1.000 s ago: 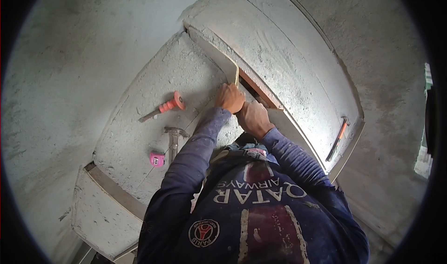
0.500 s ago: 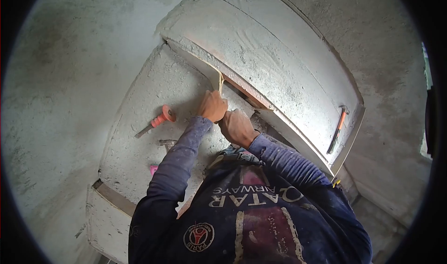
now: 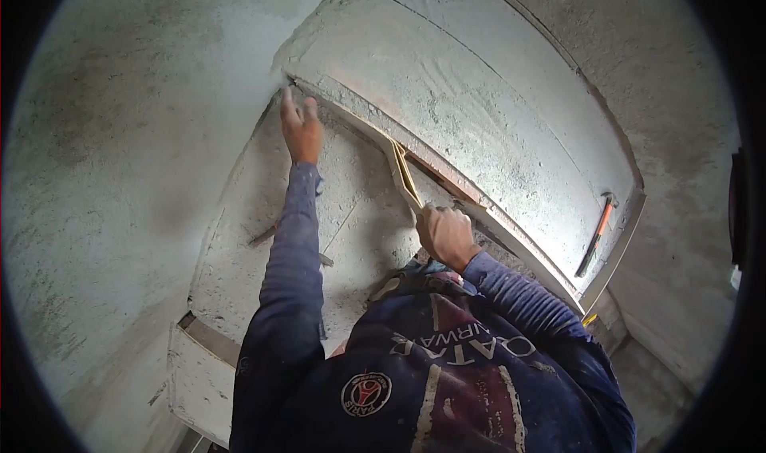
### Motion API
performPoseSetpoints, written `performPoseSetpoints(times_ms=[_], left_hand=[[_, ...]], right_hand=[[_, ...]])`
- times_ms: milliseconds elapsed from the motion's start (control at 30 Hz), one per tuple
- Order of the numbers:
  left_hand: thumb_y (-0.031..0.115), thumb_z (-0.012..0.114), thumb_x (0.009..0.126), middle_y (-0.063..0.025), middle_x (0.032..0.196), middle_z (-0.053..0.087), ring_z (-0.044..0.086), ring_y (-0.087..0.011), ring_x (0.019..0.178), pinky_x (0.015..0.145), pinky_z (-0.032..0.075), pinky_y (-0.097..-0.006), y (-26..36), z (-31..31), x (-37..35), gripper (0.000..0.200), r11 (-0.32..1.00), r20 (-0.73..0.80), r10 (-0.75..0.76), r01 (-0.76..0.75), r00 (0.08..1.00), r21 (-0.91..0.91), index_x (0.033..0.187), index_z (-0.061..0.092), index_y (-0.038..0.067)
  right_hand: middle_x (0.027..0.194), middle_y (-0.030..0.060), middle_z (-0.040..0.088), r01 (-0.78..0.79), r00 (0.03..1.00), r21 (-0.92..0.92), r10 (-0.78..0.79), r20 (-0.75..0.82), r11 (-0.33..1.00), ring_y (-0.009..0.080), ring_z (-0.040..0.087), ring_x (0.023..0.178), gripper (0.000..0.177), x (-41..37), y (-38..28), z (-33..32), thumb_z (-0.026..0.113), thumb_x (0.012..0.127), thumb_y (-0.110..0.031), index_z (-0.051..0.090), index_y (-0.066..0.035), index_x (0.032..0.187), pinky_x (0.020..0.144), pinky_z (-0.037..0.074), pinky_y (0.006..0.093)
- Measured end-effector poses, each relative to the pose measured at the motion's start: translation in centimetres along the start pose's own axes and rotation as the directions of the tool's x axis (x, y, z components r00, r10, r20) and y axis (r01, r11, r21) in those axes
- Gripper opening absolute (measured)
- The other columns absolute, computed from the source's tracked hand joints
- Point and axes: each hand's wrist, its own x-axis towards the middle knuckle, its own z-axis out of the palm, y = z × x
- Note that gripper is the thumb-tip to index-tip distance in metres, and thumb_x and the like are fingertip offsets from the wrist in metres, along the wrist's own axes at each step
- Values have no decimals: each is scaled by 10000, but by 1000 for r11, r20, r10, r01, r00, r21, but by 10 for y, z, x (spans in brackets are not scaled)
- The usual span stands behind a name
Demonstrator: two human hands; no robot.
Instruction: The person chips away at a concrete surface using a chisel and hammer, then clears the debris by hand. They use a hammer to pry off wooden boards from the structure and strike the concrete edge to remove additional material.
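My right hand (image 3: 448, 236) is closed around the free end of a thin plywood strip (image 3: 405, 178), which is bent out from the step's face and split into layers. A gap with reddish brown edging shows behind the strip, under the edge of the upper step (image 3: 479, 126). Farther up and to the left, my left hand (image 3: 302, 132) has its fingers apart, close to where the board along the step's face meets the wall. It holds nothing. Under my left forearm, a chisel (image 3: 262, 236) lies mostly hidden on the lower step (image 3: 363, 233).
A hammer (image 3: 596, 233) with an orange and black handle lies on the right of the upper step. Part of another tool (image 3: 325, 259) shows beside my left forearm. A rough plaster wall (image 3: 152, 134) rises on the left. Crumbs of plaster cover both steps.
My left hand has let go beside my right hand and moved up and left to the corner by the wall. My right hand has shifted right with the strip, which now stands farther out.
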Motion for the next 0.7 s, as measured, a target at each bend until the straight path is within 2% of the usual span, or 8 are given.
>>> performPoseSetpoints(times_ms=[100,167,267,333,400,533,600,700], left_hand=[[274,547,958,-249,1303,524,543,-328,1194,1009,431,-350,-23,12,34,485,962,50,-179,186,982,-199,1292,474,-70],[355,557,945,-235,1290,533,530,-331,1206,1008,428,-364,-36,19,25,549,966,23,-168,169,986,-193,1284,472,-68],[487,598,896,-216,1234,559,543,-322,1166,975,439,-378,-41,20,31,643,976,-5,-140,138,990,-167,1233,500,-53],[537,630,861,-210,1191,576,569,-309,1114,943,454,-378,-36,15,30,672,980,-16,-134,130,991,-151,1191,530,-40],[609,695,767,-192,1072,606,588,-271,1003,874,469,-371,-21,11,38,715,986,-45,-99,104,994,128,1103,578,-12],[634,744,693,-170,990,618,584,-240,906,793,476,-360,-19,-2,59,740,980,77,-69,53,995,193,1027,606,-11],[625,771,659,-143,946,619,562,-224,832,734,478,-362,-19,-16,63,727,966,291,-179,111,940,235,979,612,-8],[611,800,626,-123,942,626,567,-218,810,726,483,-357,-26,-21,62,716,981,311,-111,54,944,186,951,610,3]], right_hand=[[776,241,632,-36,995,-29,33,-89,999,400,636,697,322,-8,16,6,539,888,-294,563,18,964,639,508,490],[823,255,633,-37,989,-1,36,-143,999,410,638,749,364,-12,26,12,550,887,-321,543,24,1002,665,507,491],[885,289,621,-70,989,229,38,140,971,453,613,860,507,11,26,-5,653,826,-394,520,60,1011,739,488,497],[850,239,620,-124,975,359,45,219,925,380,622,816,509,31,28,-12,707,800,-389,543,64,965,725,478,455],[845,189,611,-223,949,546,51,313,807,282,608,806,522,51,37,-4,729,791,-380,560,65,1005,723,463,415],[892,202,626,-64,970,433,-46,241,899,292,619,836,486,63,43,0,716,796,-338,574,64,1031,743,466,422],[877,254,626,-26,970,353,-62,236,935,362,627,853,321,61,43,-1,630,800,-221,595,61,948,734,480,434],[836,286,618,77,980,363,-137,141,928,410,633,844,199,66,43,8,533,790,-117,604,52,868,694,490,446]])
